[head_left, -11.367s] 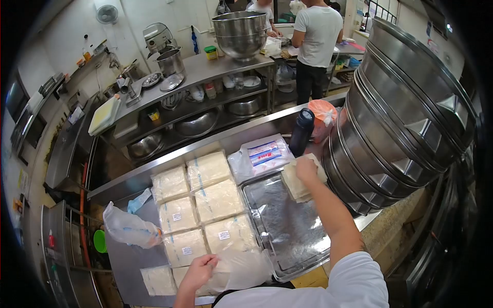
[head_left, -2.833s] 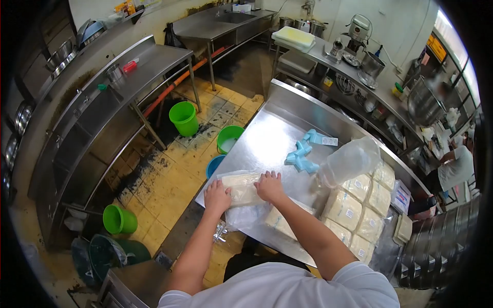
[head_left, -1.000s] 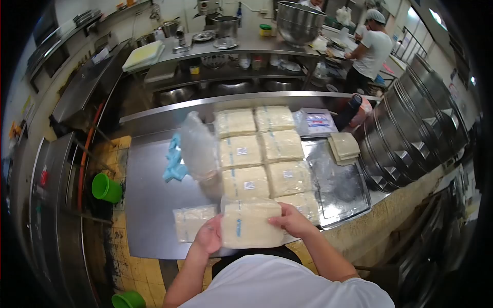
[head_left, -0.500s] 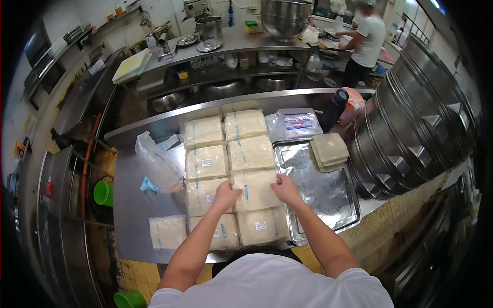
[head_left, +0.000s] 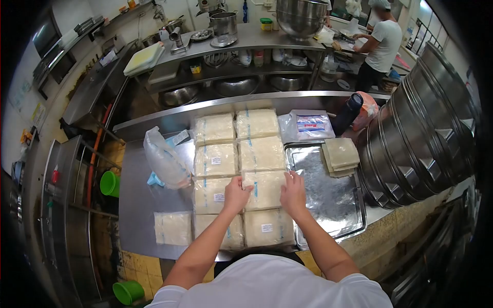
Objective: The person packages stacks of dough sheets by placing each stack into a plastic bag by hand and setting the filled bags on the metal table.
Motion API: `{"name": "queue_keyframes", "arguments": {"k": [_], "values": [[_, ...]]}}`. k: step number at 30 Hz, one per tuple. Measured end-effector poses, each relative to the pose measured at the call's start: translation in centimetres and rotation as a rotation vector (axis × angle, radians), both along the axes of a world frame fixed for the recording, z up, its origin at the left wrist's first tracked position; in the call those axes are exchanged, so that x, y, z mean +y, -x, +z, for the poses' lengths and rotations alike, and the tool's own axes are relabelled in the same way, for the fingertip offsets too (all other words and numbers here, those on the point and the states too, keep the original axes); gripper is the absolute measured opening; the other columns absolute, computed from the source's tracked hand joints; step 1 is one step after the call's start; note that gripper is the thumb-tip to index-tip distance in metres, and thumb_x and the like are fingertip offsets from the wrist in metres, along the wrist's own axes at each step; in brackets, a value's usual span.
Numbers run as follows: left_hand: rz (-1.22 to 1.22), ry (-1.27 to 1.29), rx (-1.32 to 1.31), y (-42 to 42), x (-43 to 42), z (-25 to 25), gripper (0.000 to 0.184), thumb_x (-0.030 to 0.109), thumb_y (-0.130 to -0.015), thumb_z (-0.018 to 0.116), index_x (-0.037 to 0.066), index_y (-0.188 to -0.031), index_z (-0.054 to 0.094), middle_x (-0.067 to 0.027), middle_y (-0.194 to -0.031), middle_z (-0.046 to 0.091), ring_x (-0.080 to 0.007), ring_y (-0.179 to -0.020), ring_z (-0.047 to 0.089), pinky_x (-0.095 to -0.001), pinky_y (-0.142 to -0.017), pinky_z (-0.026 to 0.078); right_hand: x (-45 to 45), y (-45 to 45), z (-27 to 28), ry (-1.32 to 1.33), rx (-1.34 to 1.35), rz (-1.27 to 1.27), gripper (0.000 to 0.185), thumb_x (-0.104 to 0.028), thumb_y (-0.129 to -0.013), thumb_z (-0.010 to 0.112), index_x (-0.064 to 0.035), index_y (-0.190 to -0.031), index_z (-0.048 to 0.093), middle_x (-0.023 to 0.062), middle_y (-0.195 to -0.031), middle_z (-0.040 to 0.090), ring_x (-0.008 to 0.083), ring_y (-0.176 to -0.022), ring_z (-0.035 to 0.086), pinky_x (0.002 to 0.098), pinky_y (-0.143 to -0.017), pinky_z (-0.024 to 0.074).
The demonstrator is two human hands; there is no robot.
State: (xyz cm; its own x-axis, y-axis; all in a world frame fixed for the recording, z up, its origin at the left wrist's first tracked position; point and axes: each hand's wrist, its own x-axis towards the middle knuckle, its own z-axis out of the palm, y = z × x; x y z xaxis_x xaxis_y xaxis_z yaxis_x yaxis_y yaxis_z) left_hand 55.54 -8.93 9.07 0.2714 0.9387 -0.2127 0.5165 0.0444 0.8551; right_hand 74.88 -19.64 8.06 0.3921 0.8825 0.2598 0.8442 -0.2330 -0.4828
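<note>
Left hand (head_left: 237, 195) pinches a packet (head_left: 268, 191), blue print (head_left: 256, 189) unreadable; right hand (head_left: 293, 195), grip unclear, touches its edge near the tray (head_left: 328, 192)

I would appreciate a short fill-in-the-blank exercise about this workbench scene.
The left hand is at the ____ edge of a wrapped packet, with the right hand at its right edge.
The loose stack of sheets lies at the far ____ corner of the metal tray.
Both buckets on the floor are ____.
The co-worker wears a ____ shirt.
Missing words: left; right; green; white
</note>
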Motion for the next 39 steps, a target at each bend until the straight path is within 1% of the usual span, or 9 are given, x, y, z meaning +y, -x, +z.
{"name": "queue_keyframes", "arguments": {"k": [3, 6, 9, 13, 18, 25, 28, 36, 39], "values": [[-0.034, -0.357, 0.089, 1.1, -0.4, -2.4, 0.057, 0.018, -0.079, 0.086, 0.0, -0.126, 0.057, -0.0141, -0.11, 0.063, -0.0241, -0.08, 0.064, -0.0375, -0.076, 0.054, -0.8, 2.4, 1.7, 0.107, -0.169, 0.249, 0.064, -0.029, -0.092, 0.07, -0.009, -0.148, 0.048, 0.0208, -0.157, 0.038, 0.0471, -0.146, 0.03, 0.0583, -0.117, 0.0301], [-0.132, -0.366, 0.15, 3.7, -2.3, 0.0, 0.059, 0.017, -0.081, 0.081, 0.001, -0.131, 0.053, -0.019, -0.128, 0.056, -0.0357, -0.107, 0.062, -0.0442, -0.094, 0.05, -1.3, 3.1, -1.1, 0.233, -0.219, 0.306, 0.072, -0.039, -0.093, 0.068, -0.0137, -0.155, 0.041, 0.0184, -0.166, 0.026, 0.0485, -0.152, 0.018, 0.0637, -0.121, 0.0193], [-0.163, -0.248, 0.07, 7.6, -4.0, 2.0, 0.058, 0.016, -0.081, 0.08, 0.002, -0.131, 0.054, -0.0177, -0.127, 0.056, -0.0346, -0.103, 0.063, -0.0439, -0.092, 0.051, -0.9, 4.3, 2.3, 0.483, -0.304, 0.289, 0.077, -0.043, -0.092, 0.068, -0.0166, -0.157, 0.038, 0.0167, -0.167, 0.024, 0.0492, -0.153, 0.014, 0.0638, -0.122, 0.017], [-0.114, -0.229, -0.028, 13.5, -5.3, 1.4, 0.054, 0.015, -0.081, 0.081, 0.003, -0.128, 0.057, -0.0166, -0.122, 0.059, -0.0323, -0.1, 0.064, -0.0436, -0.089, 0.052, 3.2, 9.3, 5.8, 0.419, -0.061, 0.265, 0.069, -0.035, -0.088, 0.075, -0.0066, -0.146, 0.052, 0.0249, -0.162, 0.031, 0.0511, -0.147, 0.03, 0.0609, -0.117, 0.0299], [-0.03, -0.231, -0.067, 20.0, -5.9, 1.7, 0.048, 0.012, -0.084, 0.078, 0.003, -0.127, 0.059, -0.0158, -0.12, 0.062, -0.0293, -0.101, 0.065, -0.0397, -0.081, 0.055, 13.5, 19.9, 15.9, -0.19, 0.425, 0.312, 0.054, -0.037, -0.094, 0.07, 0.0057, -0.126, 0.064, 0.0323, -0.115, 0.068, 0.0457, -0.111, 0.066, 0.0495, -0.097, 0.0515], [0.135, -0.202, -0.17, 26.8, -6.4, 0.2, 0.04, 0.007, -0.086, 0.078, 0.002, -0.122, 0.062, -0.011, -0.111, 0.066, -0.0199, -0.097, 0.065, -0.0321, -0.075, 0.057, 25.3, 29.2, 23.6, 0.174, -0.023, 0.339, 0.05, -0.044, -0.094, 0.066, 0.0055, -0.095, 0.072, 0.0298, -0.099, 0.071, 0.0466, -0.097, 0.068, 0.0503, -0.084, 0.0553], [0.221, -0.182, -0.217, 28.9, -6.4, 0.5, 0.038, 0.007, -0.088, 0.076, 0.001, -0.123, 0.062, -0.0098, -0.111, 0.067, -0.0173, -0.097, 0.064, -0.0308, -0.076, 0.056, 26.9, 29.1, 22.6, -0.102, -0.014, 0.309, 0.042, -0.036, -0.094, 0.066, 0.0045, -0.089, 0.073, 0.0283, -0.095, 0.072, 0.0414, -0.087, 0.072, 0.0466, -0.076, 0.0569], [0.2, -0.119, -0.521, 28.5, -2.7, 3.5, 0.03, 0.019, -0.103, 0.062, 0.0, -0.126, 0.06, -0.008, -0.113, 0.069, -0.0185, -0.1, 0.065, -0.034, -0.088, 0.055, 14.9, 22.2, 28.2, -0.503, 0.803, 0.262, 0.013, -0.01, -0.102, 0.058, -0.0014, -0.094, 0.063, 0.0033, -0.076, 0.065, 0.0098, -0.056, 0.059, 0.0245, -0.05, 0.0463], [0.168, 0.417, -1.003, 24.6, -2.1, 9.3, 0.025, 0.016, -0.106, 0.053, 0.001, -0.125, 0.06, -0.0098, -0.116, 0.067, -0.0228, -0.103, 0.066, -0.0378, -0.088, 0.055, 9.1, 18.3, 24.6, -0.541, 1.058, 0.251, 0.013, -0.01, -0.103, 0.057, -0.0035, -0.093, 0.061, 0.0028, -0.075, 0.063, 0.0101, -0.056, 0.058, 0.0253, -0.051, 0.0475]]}}
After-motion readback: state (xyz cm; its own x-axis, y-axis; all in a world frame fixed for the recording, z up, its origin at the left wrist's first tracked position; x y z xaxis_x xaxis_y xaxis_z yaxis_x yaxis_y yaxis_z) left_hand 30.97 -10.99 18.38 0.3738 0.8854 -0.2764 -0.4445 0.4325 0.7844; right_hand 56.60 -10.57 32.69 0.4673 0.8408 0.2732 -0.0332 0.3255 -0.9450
